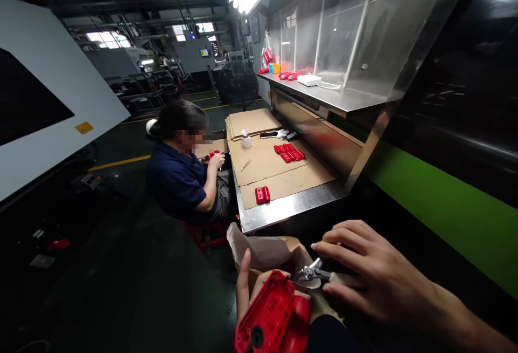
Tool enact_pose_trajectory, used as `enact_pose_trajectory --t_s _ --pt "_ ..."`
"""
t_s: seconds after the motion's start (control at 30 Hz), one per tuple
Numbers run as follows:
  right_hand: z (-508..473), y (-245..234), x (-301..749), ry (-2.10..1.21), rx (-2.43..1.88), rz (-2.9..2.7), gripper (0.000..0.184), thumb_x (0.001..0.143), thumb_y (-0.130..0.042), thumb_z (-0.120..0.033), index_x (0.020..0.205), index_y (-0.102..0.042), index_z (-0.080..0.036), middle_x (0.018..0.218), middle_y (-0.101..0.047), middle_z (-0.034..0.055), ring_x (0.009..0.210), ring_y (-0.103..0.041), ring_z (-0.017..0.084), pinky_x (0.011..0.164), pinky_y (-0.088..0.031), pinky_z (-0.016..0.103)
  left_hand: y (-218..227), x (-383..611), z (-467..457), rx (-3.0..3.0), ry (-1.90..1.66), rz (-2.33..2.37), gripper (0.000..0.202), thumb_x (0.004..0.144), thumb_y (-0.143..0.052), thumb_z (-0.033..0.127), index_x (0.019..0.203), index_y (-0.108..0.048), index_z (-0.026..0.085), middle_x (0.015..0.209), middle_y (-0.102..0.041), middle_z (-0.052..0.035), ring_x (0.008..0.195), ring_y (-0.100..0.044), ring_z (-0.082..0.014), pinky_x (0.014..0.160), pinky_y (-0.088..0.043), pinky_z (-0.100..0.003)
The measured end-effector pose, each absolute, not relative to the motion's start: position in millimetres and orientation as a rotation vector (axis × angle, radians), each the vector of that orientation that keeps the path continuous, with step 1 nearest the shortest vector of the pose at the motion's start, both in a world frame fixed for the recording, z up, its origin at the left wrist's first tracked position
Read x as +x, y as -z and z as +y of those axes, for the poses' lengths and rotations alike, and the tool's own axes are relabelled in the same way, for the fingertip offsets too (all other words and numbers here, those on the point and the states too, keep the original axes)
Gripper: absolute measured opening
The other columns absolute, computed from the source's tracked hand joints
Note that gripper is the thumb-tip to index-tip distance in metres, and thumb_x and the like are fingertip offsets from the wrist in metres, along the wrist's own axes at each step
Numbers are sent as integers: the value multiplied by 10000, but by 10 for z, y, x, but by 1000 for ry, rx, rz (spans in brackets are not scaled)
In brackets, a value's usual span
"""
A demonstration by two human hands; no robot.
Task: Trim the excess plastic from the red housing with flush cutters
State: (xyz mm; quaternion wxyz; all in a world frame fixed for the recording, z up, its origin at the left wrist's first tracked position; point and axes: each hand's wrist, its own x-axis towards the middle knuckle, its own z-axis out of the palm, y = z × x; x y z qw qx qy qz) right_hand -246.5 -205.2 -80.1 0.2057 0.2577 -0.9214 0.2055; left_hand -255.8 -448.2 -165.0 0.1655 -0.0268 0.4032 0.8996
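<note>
Red plastic housing (272, 318) gripped in left hand (246, 293), thumb up along its edge, small cutters (313, 273) just right of it, right hand (372, 277) half-curled round the cutters' handle, fingers spread, w/ brown paper bag (267, 250) behind both hands.

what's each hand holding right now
Left hand: closed on a red plastic part.
Right hand: closed on small cutters, blades near the part.

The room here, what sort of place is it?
Most likely a plastics factory floor: large grey machines, red moulded parts on a steel workbench, and a seated co-worker handling another part.
</note>
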Motion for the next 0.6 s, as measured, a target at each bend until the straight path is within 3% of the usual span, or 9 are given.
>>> enact_pose_trajectory --t_s 0.1,0.23,0.4,0.6 --pt "-2037 750 -2496 -469 818 -2534 405 911 -716 -327 1264 -606 -162 1130 -672 73 1031 -549 234 893 -454 397 1482 -2506 -4474 5 -2576 1003 848 859 -702 571 1561 -233 487 1146 -689 -63 1049 -699 -350 922 -577 -512" --pt "-2036 719 -2532 -376 899 -2522 426 946 -691 -391 1279 -604 -139 1113 -672 78 1014 -547 237 886 -420 414 1283 -2472 -4512 140 -2476 902 974 718 -788 673 1545 -317 466 1251 -629 -102 956 -711 -357 764 -615 -454" --pt "-2014 664 -2578 -324 971 -2530 426 955 -684 -414 1278 -621 -143 1114 -680 62 1022 -556 230 910 -403 407 1257 -2485 -4562 128 -2414 928 1015 684 -798 715 1545 -323 462 1124 -685 -77 938 -723 -349 814 -593 -441" --pt "-2007 585 -2625 -261 1031 -2544 393 963 -668 -427 1238 -645 -146 1091 -696 47 997 -578 219 914 -402 398 1315 -2529 -4598 177 -2324 885 1051 696 -797 712 1563 -248 482 1147 -698 -70 992 -722 -349 852 -584 -432"
